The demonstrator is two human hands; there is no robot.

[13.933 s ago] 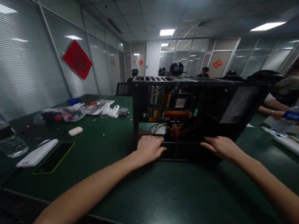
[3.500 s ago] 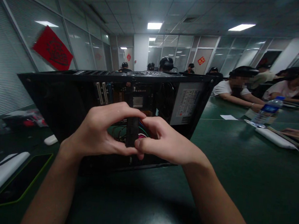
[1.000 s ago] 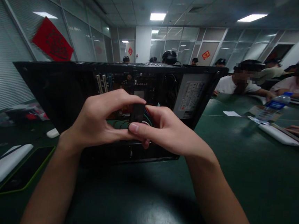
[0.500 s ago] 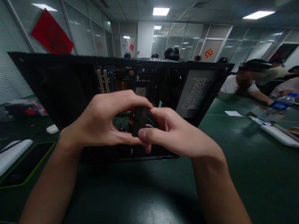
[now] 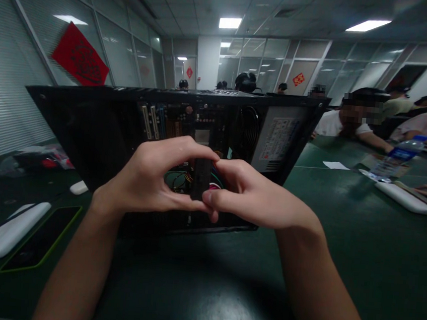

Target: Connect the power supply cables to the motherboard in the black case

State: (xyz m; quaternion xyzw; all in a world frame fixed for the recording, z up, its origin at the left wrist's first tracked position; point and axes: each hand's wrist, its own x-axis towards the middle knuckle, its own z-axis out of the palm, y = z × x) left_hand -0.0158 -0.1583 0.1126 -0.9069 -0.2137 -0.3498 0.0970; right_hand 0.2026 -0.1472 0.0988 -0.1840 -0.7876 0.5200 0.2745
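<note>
Both hands pinch a small black rectangular block (image 5: 202, 179), upright in front of the open computer case; its exact kind is unclear. My left hand (image 5: 156, 175) curves round it, thumb at its lower end and forefinger at its upper end. From the other side, my right hand (image 5: 255, 193) grips it with thumb and fingers, its fingertips meeting those of the left. Behind them stands the black computer case (image 5: 75, 118), its inside facing me. Inside it are a motherboard (image 5: 202, 116), a fan (image 5: 249, 128), a labelled power supply (image 5: 278, 136) and coloured wires (image 5: 178, 179).
On the green table (image 5: 204, 269), a white phone-like object (image 5: 9, 232) and a dark phone with a green edge (image 5: 42, 239) lie left. A water bottle (image 5: 398, 156), a paper sheet (image 5: 335, 165) and a white device (image 5: 406, 197) are right. Several people sit beyond.
The view has shifted slightly, so the case and hands appear a little lower. Both hands keep their hold on the black block, with little other movement.
</note>
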